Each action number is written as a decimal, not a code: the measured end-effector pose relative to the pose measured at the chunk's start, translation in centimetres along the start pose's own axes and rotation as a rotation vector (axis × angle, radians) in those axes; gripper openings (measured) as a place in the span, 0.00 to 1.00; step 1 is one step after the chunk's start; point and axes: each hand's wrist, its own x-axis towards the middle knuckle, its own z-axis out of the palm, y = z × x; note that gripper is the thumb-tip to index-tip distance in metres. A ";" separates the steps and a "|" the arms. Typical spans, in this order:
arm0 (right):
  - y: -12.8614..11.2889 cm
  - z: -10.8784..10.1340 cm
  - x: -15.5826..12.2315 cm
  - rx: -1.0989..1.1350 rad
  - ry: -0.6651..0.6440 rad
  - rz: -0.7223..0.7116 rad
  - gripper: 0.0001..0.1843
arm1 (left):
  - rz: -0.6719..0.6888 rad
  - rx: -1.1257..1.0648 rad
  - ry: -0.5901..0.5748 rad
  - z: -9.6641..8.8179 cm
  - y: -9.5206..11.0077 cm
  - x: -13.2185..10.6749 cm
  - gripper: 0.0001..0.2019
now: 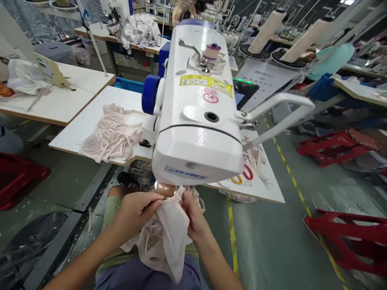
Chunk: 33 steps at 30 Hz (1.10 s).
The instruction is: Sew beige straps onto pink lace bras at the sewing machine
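Observation:
A pale beige bra (171, 233) hangs from both my hands over my lap, with lace showing in its folds. Thumb and fingers of my left hand (136, 211) pinch its upper edge on the left. My right hand (195, 215) grips the same edge on the right, its fingertips partly behind the fabric. Just above the hands is the front of a white sewing machine (199, 141). A brownish cylindrical part (165, 189) sits under its head, close to my left fingertips. The needle area is hidden by the machine head.
Lace bras (110, 133) lie piled on the white table (81, 121) left of the machine. To the right are beige straps (255, 155) and scissors with red and yellow handles (248, 172). A white lever (281, 104) juts out rightward. Red stools (347, 237) stand on the floor.

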 end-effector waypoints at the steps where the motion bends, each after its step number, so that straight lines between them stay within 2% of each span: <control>1: 0.0 0.0 -0.2 0.039 -0.002 0.030 0.27 | 0.004 -0.004 -0.013 -0.1 0.0 -0.1 0.12; 3: 0.3 -0.3 -0.7 0.112 -0.033 0.096 0.27 | -0.010 0.015 -0.039 -0.4 0.3 -0.4 0.12; 6: 1.3 -1.1 -1.7 0.062 -0.023 -0.001 0.22 | -0.048 0.053 -0.105 -0.4 1.2 -1.0 0.12; 9: 2.1 -2.0 -2.9 -0.150 -0.046 -0.261 0.14 | 0.042 0.151 -0.134 0.3 2.2 -1.5 0.22; 12: 2.5 -2.8 -3.7 -0.400 -0.175 -0.631 0.07 | 0.276 0.354 -0.054 1.3 2.2 -1.8 0.11; 13: 2.5 -3.1 -3.9 -0.454 -0.224 -0.754 0.03 | 0.357 0.407 -0.021 1.6 2.0 -1.9 0.10; 15: 2.4 -3.4 -4.0 -0.508 -0.290 -0.936 0.11 | 0.479 0.463 0.052 1.8 1.6 -2.0 0.13; 17: 2.2 -3.4 -4.0 -0.538 -0.320 -1.040 0.20 | 0.534 0.468 0.116 1.7 1.3 -2.2 0.14; 21: 1.1 -3.0 -4.0 -0.557 -0.361 -1.129 0.22 | 0.556 0.448 0.151 1.3 1.3 -2.6 0.13; 24: 0.5 -2.6 -4.0 -0.578 -0.366 -1.150 0.19 | 0.563 0.429 0.144 1.2 1.4 -2.8 0.12; 26: 0.5 -2.5 -4.0 -0.609 -0.370 -1.212 0.16 | 0.584 0.407 0.166 1.1 1.4 -2.8 0.10; 29: 0.7 -2.7 -3.9 -0.631 -0.371 -1.292 0.10 | 0.672 0.361 0.201 0.9 1.0 -2.7 0.06; 33: 0.9 -2.7 -4.1 -0.642 -0.399 -1.272 0.07 | 0.833 0.319 0.139 0.7 0.3 -2.8 0.08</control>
